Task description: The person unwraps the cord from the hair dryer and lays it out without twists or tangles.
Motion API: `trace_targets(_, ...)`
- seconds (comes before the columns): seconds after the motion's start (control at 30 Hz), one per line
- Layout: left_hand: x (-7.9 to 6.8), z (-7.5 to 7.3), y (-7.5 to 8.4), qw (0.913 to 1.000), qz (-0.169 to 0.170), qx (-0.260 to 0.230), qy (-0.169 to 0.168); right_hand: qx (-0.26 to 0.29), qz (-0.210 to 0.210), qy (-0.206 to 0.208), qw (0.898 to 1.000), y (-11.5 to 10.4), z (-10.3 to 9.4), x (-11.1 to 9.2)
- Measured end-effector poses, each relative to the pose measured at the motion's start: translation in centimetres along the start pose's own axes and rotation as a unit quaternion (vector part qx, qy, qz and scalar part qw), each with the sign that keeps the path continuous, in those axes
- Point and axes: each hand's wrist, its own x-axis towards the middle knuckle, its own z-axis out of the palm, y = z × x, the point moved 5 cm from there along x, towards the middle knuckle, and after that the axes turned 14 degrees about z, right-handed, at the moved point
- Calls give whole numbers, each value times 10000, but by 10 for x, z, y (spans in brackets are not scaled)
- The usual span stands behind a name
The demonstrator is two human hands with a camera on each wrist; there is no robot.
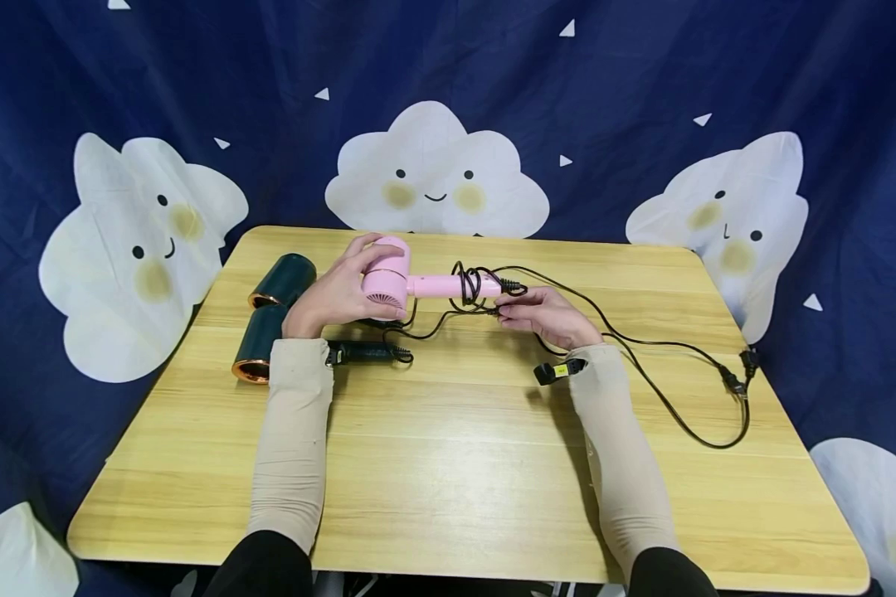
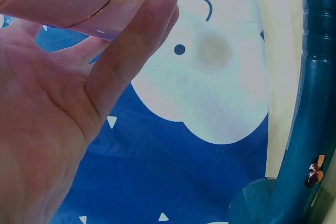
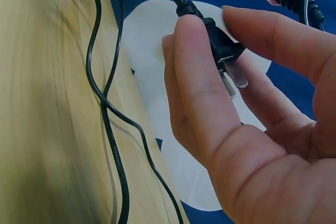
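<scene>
My left hand (image 1: 336, 290) grips the round head of a pink hair dryer (image 1: 386, 278), fingers and thumb curled about it. Its handle points right, with loops of black cord (image 1: 469, 283) wound around it. Just past the handle's end, my right hand (image 1: 548, 317) pinches a black two-prong plug (image 3: 220, 43) between fingers and thumb; the metal prongs face the palm in the right wrist view. Beside my left wrist lie two dark green hair dryers (image 1: 287, 278) with copper rims, partly hidden by the forearm.
Black cords (image 1: 642, 385) loop across the right side of the wooden table (image 1: 455, 473), with two more plugs (image 1: 733, 383) near the right edge. A green handle (image 1: 366, 351) extends right from under my left forearm. A dark blue cloud-patterned cloth (image 1: 448, 66) hangs behind the table.
</scene>
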Motion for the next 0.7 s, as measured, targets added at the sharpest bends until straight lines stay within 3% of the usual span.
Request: trace_targets(0.7,4,7,4,9997,18,12,-231,575,-183,1051,9926,-5,-13,-1)
